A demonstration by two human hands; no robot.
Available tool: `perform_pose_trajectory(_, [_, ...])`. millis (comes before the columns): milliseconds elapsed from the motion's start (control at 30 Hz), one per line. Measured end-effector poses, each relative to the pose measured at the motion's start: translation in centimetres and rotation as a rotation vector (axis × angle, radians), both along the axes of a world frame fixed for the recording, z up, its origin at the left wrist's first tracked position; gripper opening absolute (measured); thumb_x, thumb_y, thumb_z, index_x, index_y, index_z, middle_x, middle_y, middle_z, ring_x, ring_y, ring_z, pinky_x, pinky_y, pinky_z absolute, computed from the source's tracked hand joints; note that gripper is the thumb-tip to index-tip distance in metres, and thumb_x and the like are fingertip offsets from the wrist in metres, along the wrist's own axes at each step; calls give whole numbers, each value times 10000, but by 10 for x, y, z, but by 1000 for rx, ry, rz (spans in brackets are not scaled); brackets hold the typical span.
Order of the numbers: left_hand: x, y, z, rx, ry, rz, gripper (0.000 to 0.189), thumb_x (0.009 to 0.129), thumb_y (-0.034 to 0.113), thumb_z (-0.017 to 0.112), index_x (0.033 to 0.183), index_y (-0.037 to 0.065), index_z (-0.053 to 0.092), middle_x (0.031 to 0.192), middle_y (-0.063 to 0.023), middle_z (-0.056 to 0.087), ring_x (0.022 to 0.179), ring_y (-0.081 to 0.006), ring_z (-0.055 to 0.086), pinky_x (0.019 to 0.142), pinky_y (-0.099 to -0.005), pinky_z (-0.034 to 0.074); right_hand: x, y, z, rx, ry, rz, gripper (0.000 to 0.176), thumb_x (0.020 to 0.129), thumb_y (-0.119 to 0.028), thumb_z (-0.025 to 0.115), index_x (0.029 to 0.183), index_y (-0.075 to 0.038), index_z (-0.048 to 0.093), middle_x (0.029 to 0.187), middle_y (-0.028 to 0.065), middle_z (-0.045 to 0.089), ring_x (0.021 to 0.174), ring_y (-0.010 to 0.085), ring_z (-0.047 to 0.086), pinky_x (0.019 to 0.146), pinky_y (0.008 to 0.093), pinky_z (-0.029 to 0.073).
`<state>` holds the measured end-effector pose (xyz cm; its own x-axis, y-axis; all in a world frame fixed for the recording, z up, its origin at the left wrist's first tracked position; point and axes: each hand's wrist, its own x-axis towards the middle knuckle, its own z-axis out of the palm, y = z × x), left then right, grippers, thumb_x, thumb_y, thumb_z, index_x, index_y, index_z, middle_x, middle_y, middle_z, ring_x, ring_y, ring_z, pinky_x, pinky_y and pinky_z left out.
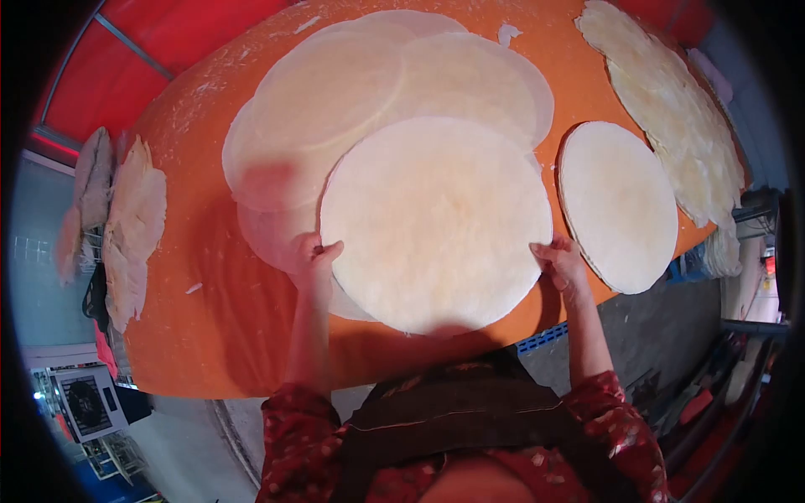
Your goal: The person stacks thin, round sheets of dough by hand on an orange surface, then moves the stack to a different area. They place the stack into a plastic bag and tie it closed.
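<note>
A large, pale, round dough sheet (436, 218) is between my hands, over the near side of the orange table. My left hand (317, 258) pinches its left edge, thumb on top. At the opposite edge my right hand (562, 261) grips the same sheet between thumb and fingers. Beneath and behind it, several thinner round sheets (327, 92) overlap on the tabletop, partly hidden by the one I hold. Close to the right of my right hand lies a stack of round sheets (620, 205), its edges lined up.
The orange table (184, 335) carries scattered white scraps. A heap of layered, ragged sheets (671, 117) runs along its far right edge. More crumpled sheets (134, 235) hang at the left edge. A boxy appliance with a fan (86, 404) stands at lower left.
</note>
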<state>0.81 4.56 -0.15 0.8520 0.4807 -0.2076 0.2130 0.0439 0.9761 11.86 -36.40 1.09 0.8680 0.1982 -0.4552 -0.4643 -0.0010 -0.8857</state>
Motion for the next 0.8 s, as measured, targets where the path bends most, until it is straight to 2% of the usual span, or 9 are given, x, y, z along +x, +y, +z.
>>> perform_pose_trajectory(67, [-6,-21,59,-351,16,-177,244,728,55,591,958,-6,538,751,-18,558,686,-125,528,607,-285,430,5,-3,4,270,45,-96,324,756,-88,598,1041,40,513,936,132,596,843,201,589,760,317,478])
perform_pose_trajectory(167, [-10,-44,86,-689,-2,-158,217,767,13,526,968,-66,526,912,-86,570,819,-110,524,691,-241,425,4,15,37,661,181,-250,387,791,-154,578,1113,28,464,1028,146,561,916,233,563,796,319,459])
perform_pose_trajectory(267, [-2,-15,-6,-105,-146,-12,216,800,24,488,1003,-49,505,955,-103,555,867,-128,518,740,-257,421,1,28,24,601,-26,-354,392,818,-212,555,1110,33,462,1029,125,556,912,217,555,783,292,454])
perform_pose_trajectory(367, [7,-34,-17,592,20,148,192,805,27,486,988,-27,503,926,-83,552,839,-125,514,731,-255,416,9,33,10,223,-161,-336,395,823,-193,527,1136,37,459,1132,128,513,1001,212,516,848,304,414])
perform_pose_trajectory(400, [7,-35,-18,585,-10,147,169,801,24,488,963,-22,507,897,-78,554,825,-123,511,723,-250,414,13,40,19,29,-83,-374,358,820,-179,521,1101,40,492,1107,126,530,986,204,524,826,296,420])
perform_pose_trajectory(533, [8,-19,-30,614,30,145,99,774,1,483,866,-9,517,799,-65,559,771,-127,509,700,-246,411,14,26,12,211,-33,-292,324,798,-101,527,1089,40,499,1056,124,558,947,204,549,822,303,436])
perform_pose_trajectory(667, [9,6,-27,-54,-124,24,208,620,128,643,768,18,547,755,-73,535,708,-190,520,657,-314,414,-29,15,28,403,-38,-78,378,704,38,601,1068,-2,507,998,102,585,902,190,570,800,316,464])
perform_pose_trajectory(767, [19,26,-24,-231,-6,30,285,700,15,504,980,9,557,924,-78,545,836,-198,538,783,-305,432,-35,18,25,243,-165,-103,448,693,62,553,1125,-16,465,992,60,569,879,123,542,758,258,442])
perform_pose_trajectory(800, [30,-6,7,-123,-81,102,382,716,43,571,1084,-16,485,991,-69,542,810,-149,531,708,-263,442,-31,23,45,220,-219,-100,443,696,50,539,1127,-12,462,963,45,569,821,89,536,694,222,434])
